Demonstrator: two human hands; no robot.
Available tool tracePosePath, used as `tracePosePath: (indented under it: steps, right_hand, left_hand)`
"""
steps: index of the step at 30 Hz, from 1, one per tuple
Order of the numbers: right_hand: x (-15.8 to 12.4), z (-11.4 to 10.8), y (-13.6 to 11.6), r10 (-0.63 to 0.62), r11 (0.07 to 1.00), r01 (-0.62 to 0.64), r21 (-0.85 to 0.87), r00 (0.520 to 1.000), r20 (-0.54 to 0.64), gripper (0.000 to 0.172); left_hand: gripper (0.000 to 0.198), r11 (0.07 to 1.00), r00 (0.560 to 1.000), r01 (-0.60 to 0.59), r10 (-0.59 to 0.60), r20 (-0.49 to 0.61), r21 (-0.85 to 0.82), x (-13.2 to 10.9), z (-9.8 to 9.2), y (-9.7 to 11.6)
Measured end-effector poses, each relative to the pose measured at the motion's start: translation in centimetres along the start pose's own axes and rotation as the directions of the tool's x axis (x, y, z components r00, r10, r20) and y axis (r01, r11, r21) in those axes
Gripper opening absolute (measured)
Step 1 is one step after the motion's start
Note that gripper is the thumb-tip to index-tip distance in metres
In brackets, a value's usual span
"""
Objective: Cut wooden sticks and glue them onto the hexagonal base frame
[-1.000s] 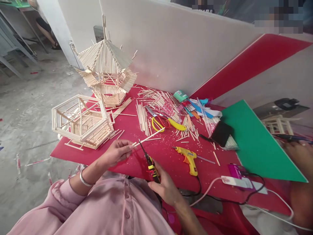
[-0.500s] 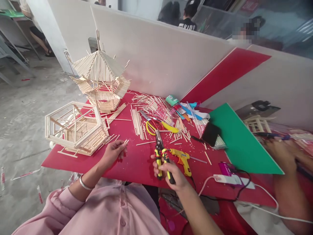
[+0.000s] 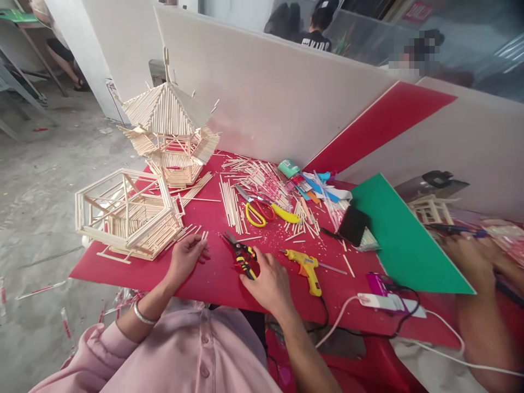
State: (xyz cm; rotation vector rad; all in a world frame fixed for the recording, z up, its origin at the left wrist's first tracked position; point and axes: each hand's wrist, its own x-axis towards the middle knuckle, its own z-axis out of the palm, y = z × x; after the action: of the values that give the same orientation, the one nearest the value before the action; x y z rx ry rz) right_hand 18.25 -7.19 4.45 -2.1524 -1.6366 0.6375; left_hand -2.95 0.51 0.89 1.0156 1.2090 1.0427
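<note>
My left hand (image 3: 187, 259) is closed in a pinch on short pieces of wooden stick (image 3: 204, 236), held just above the table. My right hand (image 3: 268, 284) has its fingers and thumb around the black-and-yellow handles of the pliers (image 3: 242, 256). Their jaws point away to the left, low at the red tabletop; the palm hides part of one handle. Left of my left hand stands a hexagonal wooden-stick frame (image 3: 126, 240) with a slatted floor. A yellow glue gun (image 3: 307, 267) lies to the right of my right hand.
A roofed stick pavilion (image 3: 167, 125) stands at the back left. Scissors (image 3: 260, 212) and loose sticks (image 3: 231, 204) lie mid-table. To the right are a black phone-like object (image 3: 352, 222), a green board (image 3: 405, 245), a power strip (image 3: 393, 305) with cables, and another person's arm (image 3: 477, 278).
My right hand has lowered the pliers from upright to nearly flat at the table, shifting them left. My left hand has moved slightly left with the stick pieces.
</note>
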Motion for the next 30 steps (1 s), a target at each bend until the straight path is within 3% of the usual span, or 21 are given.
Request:
tracePosePath:
  steps: [2,4,6,8,10,12,14,16,18,21,24,30]
  right_hand:
    - [-0.1,1.2,-0.1,-0.073,0.963,0.058,-0.263,0.996,-0.047,0.073]
    - [0.1,2.0,-0.2,-0.137,0.936,0.092,-0.341,0.984,-0.112,0.072]
    - [0.4,2.2,-0.7,-0.221,0.937,0.140,-0.320,0.947,-0.232,0.067]
    - [0.7,2.1,-1.9,-0.280,0.956,0.240,-0.166,0.915,-0.290,0.056]
    - [1.1,2.2,-3.6,-0.287,0.936,0.323,0.138,0.930,-0.230,0.043]
    - [1.7,2.7,-5.2,-0.290,0.858,0.316,0.404,0.949,-0.127,0.035]
    - [2.5,3.3,-6.2,-0.282,0.813,0.282,0.509,0.956,-0.080,0.033]
    - [3.4,3.8,-6.6,-0.251,0.820,0.260,0.511,0.964,-0.088,0.039]
    - [4.3,4.2,-6.5,-0.214,0.835,0.227,0.502,0.973,-0.085,0.044]
    - [5.5,4.5,-6.6,-0.225,0.861,0.220,0.459,0.973,-0.045,0.041]
    - [6.0,4.9,-7.3,-0.280,0.875,0.263,0.407,0.960,-0.017,0.033]
    - [4.9,5.2,-8.6,-0.390,0.854,0.360,0.376,0.921,0.003,0.033]
  left_hand:
    - [0.038,1.000,1.000,-0.010,0.010,-0.003,-0.004,-0.1,0.0,-0.2]
    - [0.037,1.000,1.000,-0.024,0.024,0.000,0.007,-0.2,0.1,-0.3]
    - [0.034,0.997,0.998,-0.062,0.062,-0.009,0.045,-0.4,0.1,-0.3]
    - [0.032,0.989,0.993,-0.120,0.121,0.002,0.088,-0.6,0.2,-0.1]
    - [0.031,0.979,0.983,-0.174,0.167,0.072,0.105,-0.9,0.3,0.0]
    - [0.031,0.977,0.970,-0.195,0.178,0.167,0.089,-1.3,0.3,0.1]
    - [0.033,0.980,0.966,-0.178,0.157,0.203,0.090,-1.7,0.1,0.2]
    - [0.034,0.966,0.976,-0.191,0.169,0.138,0.173,-2.2,-0.5,0.1]
    - [0.032,0.899,0.961,-0.269,0.273,0.039,0.346,-2.7,-1.4,0.1]
    - [0.026,0.697,0.874,-0.383,0.487,-0.008,0.606,-3.2,-2.6,-0.1]
    - [0.023,0.568,0.817,-0.406,0.577,0.006,0.716,-3.1,-3.1,-0.6]
    - [0.015,0.696,0.778,-0.532,0.626,-0.045,0.482,-2.3,-2.9,-1.4]
